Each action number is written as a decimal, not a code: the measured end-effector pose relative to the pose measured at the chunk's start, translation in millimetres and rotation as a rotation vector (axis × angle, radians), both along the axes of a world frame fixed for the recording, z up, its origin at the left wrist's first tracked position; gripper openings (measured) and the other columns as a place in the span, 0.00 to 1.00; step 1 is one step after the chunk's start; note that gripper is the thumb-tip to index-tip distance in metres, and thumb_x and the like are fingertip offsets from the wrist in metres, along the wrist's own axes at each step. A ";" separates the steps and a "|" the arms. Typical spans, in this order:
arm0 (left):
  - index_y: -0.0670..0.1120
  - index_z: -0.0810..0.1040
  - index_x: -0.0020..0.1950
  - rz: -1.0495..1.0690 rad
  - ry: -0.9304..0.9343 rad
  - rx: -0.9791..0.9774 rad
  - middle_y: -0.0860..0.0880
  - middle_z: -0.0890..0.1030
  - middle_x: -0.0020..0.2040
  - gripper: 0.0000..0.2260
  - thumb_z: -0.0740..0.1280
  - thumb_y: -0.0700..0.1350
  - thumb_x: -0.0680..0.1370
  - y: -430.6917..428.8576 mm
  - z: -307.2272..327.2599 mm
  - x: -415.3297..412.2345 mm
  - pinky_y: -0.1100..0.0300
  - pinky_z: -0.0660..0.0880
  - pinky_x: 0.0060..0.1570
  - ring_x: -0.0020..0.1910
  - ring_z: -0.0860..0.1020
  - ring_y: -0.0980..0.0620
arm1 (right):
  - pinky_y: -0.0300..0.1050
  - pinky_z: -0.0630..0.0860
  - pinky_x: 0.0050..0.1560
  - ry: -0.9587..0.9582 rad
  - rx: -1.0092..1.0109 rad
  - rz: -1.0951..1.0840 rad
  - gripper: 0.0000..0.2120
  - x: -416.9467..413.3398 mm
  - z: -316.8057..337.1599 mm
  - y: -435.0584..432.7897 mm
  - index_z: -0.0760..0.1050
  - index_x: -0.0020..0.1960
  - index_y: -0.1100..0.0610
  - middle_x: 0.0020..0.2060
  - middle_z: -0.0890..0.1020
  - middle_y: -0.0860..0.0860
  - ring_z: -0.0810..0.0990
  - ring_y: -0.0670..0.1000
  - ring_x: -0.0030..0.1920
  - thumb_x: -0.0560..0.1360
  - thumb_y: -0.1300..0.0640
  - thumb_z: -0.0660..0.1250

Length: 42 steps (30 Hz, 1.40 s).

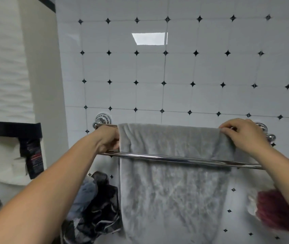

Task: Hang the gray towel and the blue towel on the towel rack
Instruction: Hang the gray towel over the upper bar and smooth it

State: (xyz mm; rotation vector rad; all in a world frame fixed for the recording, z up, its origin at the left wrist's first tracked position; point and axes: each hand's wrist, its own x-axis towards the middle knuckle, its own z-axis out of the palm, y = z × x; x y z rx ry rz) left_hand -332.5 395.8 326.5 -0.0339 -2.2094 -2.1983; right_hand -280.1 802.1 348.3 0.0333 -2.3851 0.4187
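Hanging the gray towel [173,173] was pretty much the step in hand: it was already draped over the back bar of the towel rack [184,159], falling behind the front bar. Its left edge was gripped by the left hand [107,139], its top right corner pinched by the right hand [244,133]. Next, probably, some evening out was needed, then the blue towel [84,196], seemingly bunched below left, was to be fetched.

Gray towel [172,182], chrome rack [175,158], white tiles w/ black diamonds [179,67].
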 end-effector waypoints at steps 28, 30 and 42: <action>0.46 0.77 0.40 0.141 0.152 0.058 0.48 0.78 0.35 0.06 0.68 0.36 0.75 6.3 4.1 21.2 0.59 0.75 0.40 0.30 0.74 0.51 | 0.55 0.74 0.52 -0.027 -0.039 -0.138 0.06 -2.3 1.2 20.0 0.76 0.39 0.45 0.42 0.80 0.48 0.78 0.58 0.49 0.74 0.48 0.64; 0.45 0.79 0.44 0.119 0.152 0.034 0.47 0.80 0.37 0.01 0.69 0.41 0.75 5.7 3.5 25.1 0.56 0.76 0.43 0.33 0.77 0.49 | 0.53 0.74 0.48 0.044 -0.087 -0.167 0.08 0.6 -1.1 14.2 0.77 0.41 0.47 0.42 0.79 0.49 0.77 0.57 0.47 0.74 0.45 0.63; 0.40 0.79 0.39 0.339 0.287 -0.027 0.48 0.81 0.30 0.05 0.73 0.35 0.72 15.5 10.3 8.7 0.70 0.72 0.24 0.22 0.77 0.59 | 0.51 0.78 0.47 -0.215 -0.678 -0.007 0.12 8.1 -24.1 14.2 0.80 0.42 0.67 0.38 0.83 0.59 0.80 0.54 0.40 0.66 0.60 0.79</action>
